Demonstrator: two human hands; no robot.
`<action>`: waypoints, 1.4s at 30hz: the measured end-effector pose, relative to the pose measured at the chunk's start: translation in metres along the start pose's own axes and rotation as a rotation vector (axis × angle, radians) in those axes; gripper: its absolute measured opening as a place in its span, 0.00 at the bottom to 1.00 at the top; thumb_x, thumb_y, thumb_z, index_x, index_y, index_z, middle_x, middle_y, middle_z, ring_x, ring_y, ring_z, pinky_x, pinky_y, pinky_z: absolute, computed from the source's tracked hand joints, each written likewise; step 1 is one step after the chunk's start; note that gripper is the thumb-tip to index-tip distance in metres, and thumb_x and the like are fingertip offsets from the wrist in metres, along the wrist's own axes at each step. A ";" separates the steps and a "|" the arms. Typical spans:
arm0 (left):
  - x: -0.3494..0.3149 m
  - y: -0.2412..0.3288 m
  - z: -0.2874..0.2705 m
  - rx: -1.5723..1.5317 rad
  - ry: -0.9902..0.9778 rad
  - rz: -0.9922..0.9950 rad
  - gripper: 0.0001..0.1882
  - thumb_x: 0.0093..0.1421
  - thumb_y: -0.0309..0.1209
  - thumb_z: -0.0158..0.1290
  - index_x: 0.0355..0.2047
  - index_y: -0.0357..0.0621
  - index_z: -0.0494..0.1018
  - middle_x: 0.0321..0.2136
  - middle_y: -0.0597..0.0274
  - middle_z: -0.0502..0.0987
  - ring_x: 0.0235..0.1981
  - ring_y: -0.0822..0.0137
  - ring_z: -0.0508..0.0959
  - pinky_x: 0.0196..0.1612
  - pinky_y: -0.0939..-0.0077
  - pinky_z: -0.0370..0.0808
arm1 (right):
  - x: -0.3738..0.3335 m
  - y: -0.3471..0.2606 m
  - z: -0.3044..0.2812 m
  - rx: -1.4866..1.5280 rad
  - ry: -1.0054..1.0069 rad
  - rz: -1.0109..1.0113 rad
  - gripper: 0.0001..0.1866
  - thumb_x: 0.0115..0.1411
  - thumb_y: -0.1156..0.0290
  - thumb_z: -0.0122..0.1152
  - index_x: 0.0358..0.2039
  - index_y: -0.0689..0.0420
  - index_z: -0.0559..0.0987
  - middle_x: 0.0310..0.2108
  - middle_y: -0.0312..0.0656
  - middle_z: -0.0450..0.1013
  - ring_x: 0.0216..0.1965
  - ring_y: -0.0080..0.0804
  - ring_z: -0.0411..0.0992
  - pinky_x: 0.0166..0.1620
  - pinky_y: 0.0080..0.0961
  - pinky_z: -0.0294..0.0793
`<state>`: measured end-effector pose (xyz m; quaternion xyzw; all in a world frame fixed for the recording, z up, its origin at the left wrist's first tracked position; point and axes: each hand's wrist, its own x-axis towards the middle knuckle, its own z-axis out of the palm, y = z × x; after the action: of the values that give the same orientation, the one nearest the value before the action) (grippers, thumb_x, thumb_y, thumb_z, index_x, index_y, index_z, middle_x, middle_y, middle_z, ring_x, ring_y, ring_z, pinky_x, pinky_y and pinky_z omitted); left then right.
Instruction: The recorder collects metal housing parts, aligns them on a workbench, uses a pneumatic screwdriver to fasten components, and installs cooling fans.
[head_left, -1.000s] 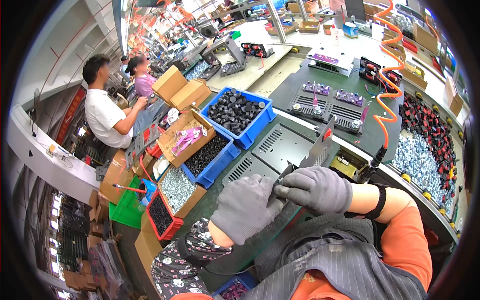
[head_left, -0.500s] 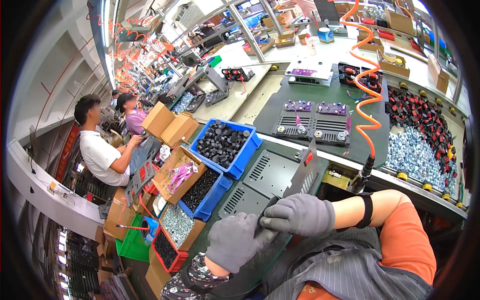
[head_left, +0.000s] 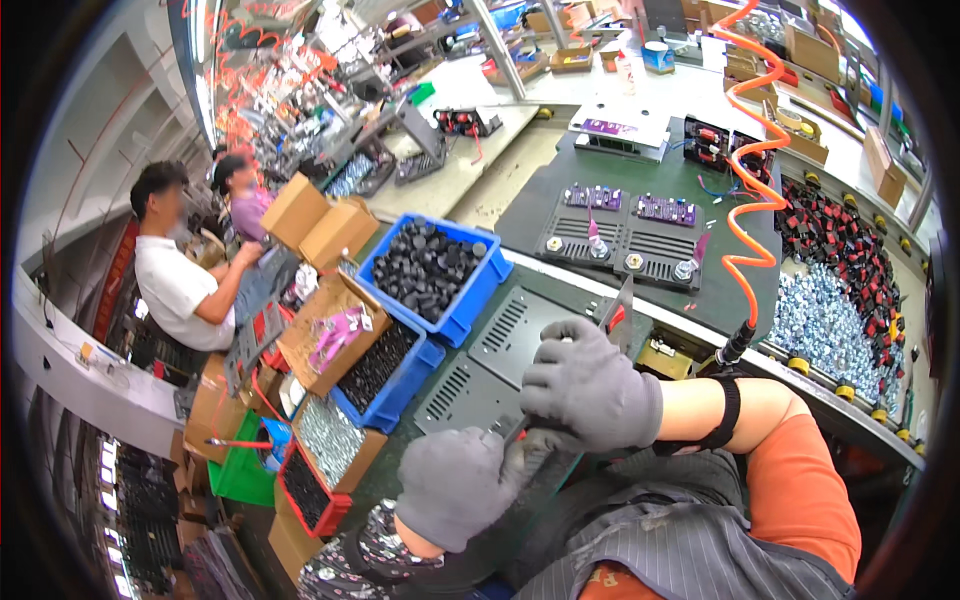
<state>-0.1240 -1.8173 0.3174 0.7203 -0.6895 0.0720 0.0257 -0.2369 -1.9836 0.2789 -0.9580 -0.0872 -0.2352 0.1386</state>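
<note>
Both hands wear grey gloves and meet at a dark metal panel (head_left: pixel 622 308) standing on edge, with a red part near its upper end. My right hand (head_left: pixel 592 392) is closed over the panel and hides most of it. Its fingers point left. My left hand (head_left: pixel 455 487) is closed at the panel's near end, thumb and fingers by the edge below the right hand. What lies between the fingers is partly hidden. Just beyond, two flat black slotted plates (head_left: pixel 508 350) lie on the green bench (head_left: pixel 400 462).
Left of the plates stand a blue bin (head_left: pixel 452 325) of black caps, another blue bin (head_left: pixel 428 368) of small black parts, and a red bin (head_left: pixel 338 515). An orange coiled hose (head_left: pixel 745 205) hangs ahead right, above metal nuts (head_left: pixel 825 320). Two people work at far left.
My right hand has lifted and shifted along the panel, covering more of it. My left hand has turned a little at the near end. The whole view has shifted slightly.
</note>
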 end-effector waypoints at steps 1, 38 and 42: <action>0.001 0.002 0.000 0.020 -0.058 -0.060 0.16 0.51 0.42 0.53 0.16 0.44 0.68 0.13 0.58 0.69 0.16 0.57 0.72 0.20 0.64 0.68 | 0.000 0.001 0.002 -0.026 -0.005 0.037 0.18 0.44 0.49 0.61 0.25 0.50 0.73 0.28 0.35 0.70 0.37 0.34 0.68 0.49 0.40 0.60; -0.446 -0.136 0.357 -0.682 -0.759 -1.426 0.25 0.50 0.48 0.52 0.42 0.44 0.76 0.35 0.55 0.78 0.37 0.58 0.78 0.44 0.64 0.72 | -0.004 -0.018 0.047 0.020 0.265 0.261 0.15 0.58 0.64 0.49 0.28 0.64 0.77 0.28 0.47 0.75 0.36 0.46 0.73 0.50 0.42 0.65; -0.453 -0.148 0.331 -0.703 -0.699 -1.488 0.23 0.50 0.46 0.54 0.42 0.45 0.77 0.32 0.57 0.79 0.34 0.61 0.79 0.41 0.66 0.74 | 0.012 -0.031 0.056 -0.076 0.160 0.109 0.21 0.60 0.57 0.52 0.28 0.66 0.75 0.28 0.48 0.73 0.35 0.46 0.71 0.44 0.41 0.69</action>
<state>0.0282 -1.4072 -0.0637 0.9124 0.0054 -0.4025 0.0736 -0.2098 -1.9360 0.2443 -0.9441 -0.0148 -0.3062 0.1213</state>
